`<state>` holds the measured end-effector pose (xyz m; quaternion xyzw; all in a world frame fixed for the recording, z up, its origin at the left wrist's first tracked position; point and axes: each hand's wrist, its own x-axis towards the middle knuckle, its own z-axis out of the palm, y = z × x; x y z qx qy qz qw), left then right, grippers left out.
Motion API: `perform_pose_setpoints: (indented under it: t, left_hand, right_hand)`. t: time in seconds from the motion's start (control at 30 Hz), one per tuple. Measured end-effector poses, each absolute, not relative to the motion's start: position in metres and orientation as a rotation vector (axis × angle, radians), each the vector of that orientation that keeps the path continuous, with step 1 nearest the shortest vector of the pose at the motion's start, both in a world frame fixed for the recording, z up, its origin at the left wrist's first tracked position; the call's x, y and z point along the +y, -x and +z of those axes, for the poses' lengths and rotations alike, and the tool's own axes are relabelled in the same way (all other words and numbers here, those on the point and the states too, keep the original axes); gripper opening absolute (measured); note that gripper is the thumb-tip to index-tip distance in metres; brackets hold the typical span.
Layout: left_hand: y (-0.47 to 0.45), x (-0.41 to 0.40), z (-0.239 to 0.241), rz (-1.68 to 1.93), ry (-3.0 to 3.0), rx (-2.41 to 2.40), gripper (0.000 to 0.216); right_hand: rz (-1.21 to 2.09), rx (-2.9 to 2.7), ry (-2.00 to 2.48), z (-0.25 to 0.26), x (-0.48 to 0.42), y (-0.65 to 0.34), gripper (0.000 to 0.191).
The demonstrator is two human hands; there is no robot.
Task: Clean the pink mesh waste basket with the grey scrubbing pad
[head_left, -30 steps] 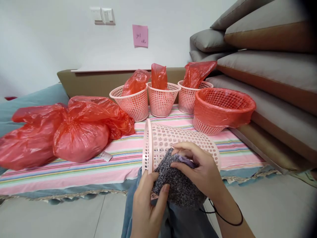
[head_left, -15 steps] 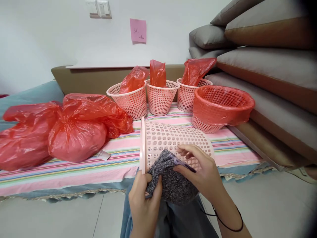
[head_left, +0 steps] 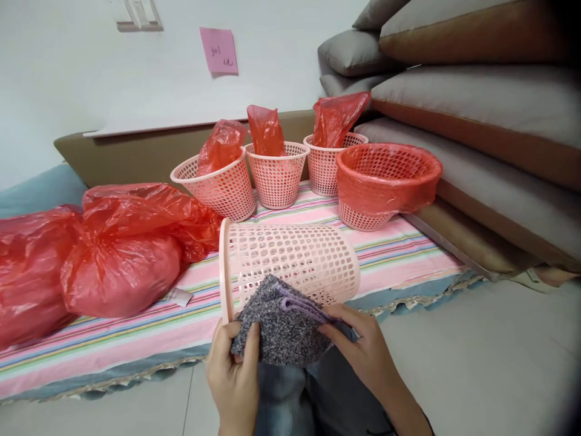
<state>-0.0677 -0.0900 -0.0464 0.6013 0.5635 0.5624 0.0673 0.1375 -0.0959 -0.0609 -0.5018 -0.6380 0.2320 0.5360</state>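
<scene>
A folded dark grey, speckled cloth (head_left: 285,327) with a purple edge is stretched between my two hands. My left hand (head_left: 236,363) grips its left corner, close to the rim of a pink plastic basket; whether the fingers also touch that rim I cannot tell. Thumb and fingers of my right hand (head_left: 354,339) pinch the cloth's right end by the purple edge. Behind the cloth, the pink basket (head_left: 290,254) lies on its side with its mouth to the left. The cloth hides part of its lower wall.
Several pink baskets (head_left: 278,181) stand at the back with red bags inside. A basket lined with a red bag (head_left: 385,188) stands right. Full red plastic bags (head_left: 122,272) lie left on the striped cover (head_left: 204,315). Stacked grey cushions (head_left: 472,109) rise at the right.
My right hand has closed on the cloth's right end, and the cloth now shows more of its purple folded edge. The view has shifted, moving the scene leftward in the frame.
</scene>
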Motion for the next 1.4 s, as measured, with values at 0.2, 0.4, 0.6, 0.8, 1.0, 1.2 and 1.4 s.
perform_pose_setpoints:
  t: [0.2, 0.4, 0.6, 0.8, 1.0, 1.2, 1.4]
  left_hand:
    - [0.07, -0.087, -0.048, 1.731, -1.832, 1.741, 0.018]
    - [0.061, -0.08, -0.05, 1.961, -1.776, 1.728, 0.026]
    - [0.064, -0.074, -0.049, 1.958, -1.833, 1.68, 0.041]
    - [0.069, -0.073, -0.048, 1.941, -1.858, 1.704, 0.039]
    - [0.07, -0.074, -0.046, 1.911, -1.864, 1.751, 0.035]
    - [0.069, -0.073, -0.048, 1.91, -1.841, 1.787, 0.032]
    - [0.069, -0.071, -0.051, 1.912, -1.8, 1.785, 0.031]
  right_hand:
    - [0.51, -1.384, 1.206, -0.067, -0.095, -0.125, 0.019]
    - [0.309, -1.404, 1.187, -0.068, -0.096, -0.121, 0.016]
    - [0.376, -1.384, 1.218, -0.073, -0.09, -0.118, 0.015]
    - [0.31, -1.469, 1.178, -0.068, -0.091, -0.113, 0.012]
    - [0.349, -1.448, 1.248, -0.067, -0.092, -0.117, 0.009]
    - [0.436, -1.439, 1.314, -0.073, -0.086, -0.118, 0.008]
    - [0.298, -1.37, 1.341, -0.079, -0.067, -0.113, 0.004]
